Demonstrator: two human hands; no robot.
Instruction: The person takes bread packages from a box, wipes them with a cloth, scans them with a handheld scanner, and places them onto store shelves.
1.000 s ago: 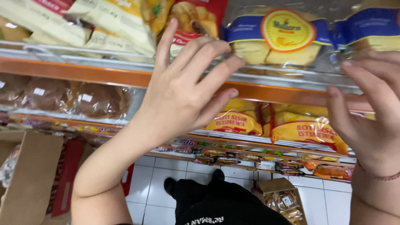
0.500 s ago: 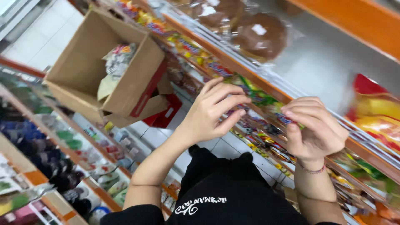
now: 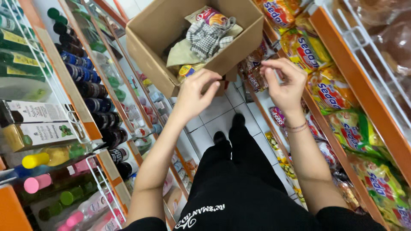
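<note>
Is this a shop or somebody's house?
Most likely a shop aisle: snack packets fill orange shelves on one side, rows of bottles on the other, and a cardboard box sits on the tiled floor.

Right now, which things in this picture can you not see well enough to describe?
- Head view: whether the left hand or right hand pinches anything; the curled fingers hide it.
- Lower contents of the cardboard box: covered by a checked cloth.
- Bread at the top right: cut off by the edge and blurred.
</note>
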